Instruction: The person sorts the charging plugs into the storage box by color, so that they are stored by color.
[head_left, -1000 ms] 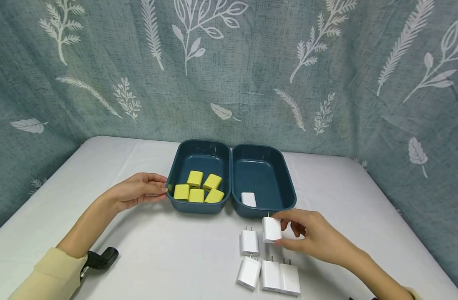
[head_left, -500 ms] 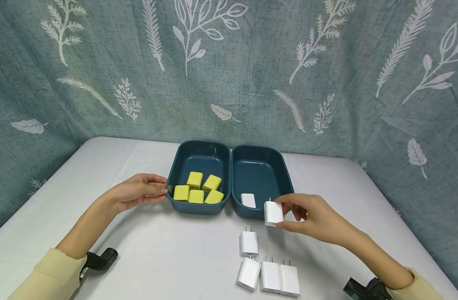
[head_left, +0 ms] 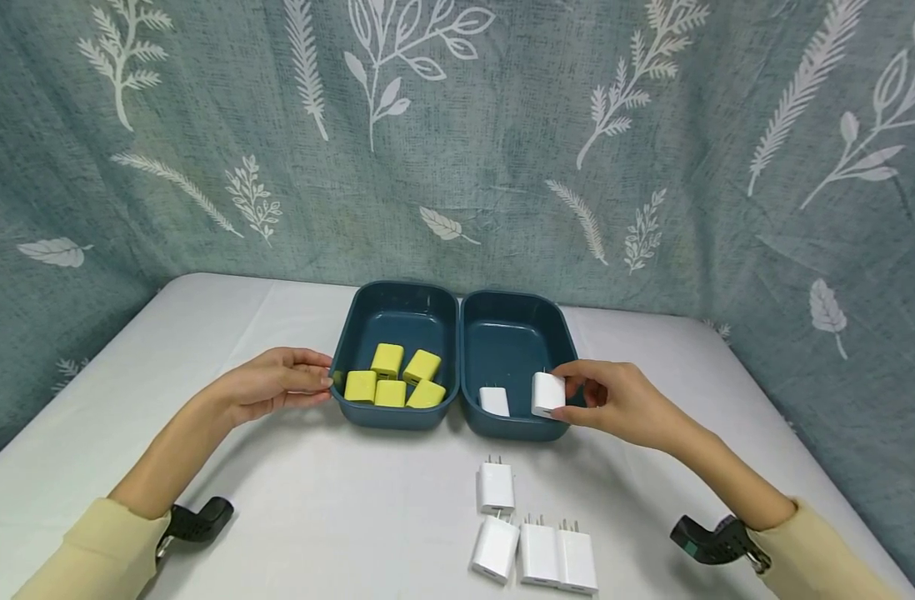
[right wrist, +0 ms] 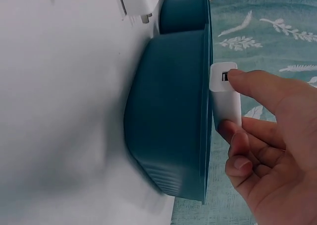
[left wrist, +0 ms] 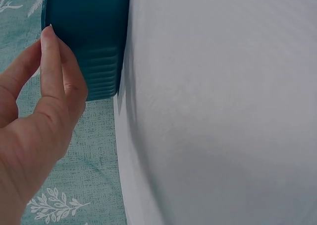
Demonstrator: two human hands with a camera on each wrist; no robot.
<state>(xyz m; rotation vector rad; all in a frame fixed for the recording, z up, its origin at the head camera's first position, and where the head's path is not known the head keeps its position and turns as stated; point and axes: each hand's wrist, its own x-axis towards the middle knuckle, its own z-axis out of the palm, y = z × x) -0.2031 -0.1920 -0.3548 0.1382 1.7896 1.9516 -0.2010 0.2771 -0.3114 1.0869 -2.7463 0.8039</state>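
Observation:
In the head view my right hand [head_left: 628, 407] pinches a white USB power adapter [head_left: 547, 394] between thumb and fingers, above the near right part of the right dark blue bin [head_left: 512, 427]. Seen from the right wrist, the adapter [right wrist: 225, 98] is at rim level, its USB port facing the thumb. Another white adapter [head_left: 493, 401] lies inside that bin. My left hand [head_left: 279, 386] rests against the outer left side of the left dark blue bin [head_left: 397, 418], with extended fingers touching its rim and wall. Several yellow adapters [head_left: 390, 393] lie in that bin.
Several white adapters [head_left: 496, 487] lie on the white tabletop [head_left: 337, 508] in front of the right bin, prongs facing away. The two bins stand side by side. Behind the table hangs a green leaf-patterned cloth [head_left: 502, 208]. Black wrist devices [head_left: 712, 540] are on both arms.
My right hand has lifted the white adapter from the table and carried it away from me, from in front of the right bin to above its near part. My left hand stays in place.

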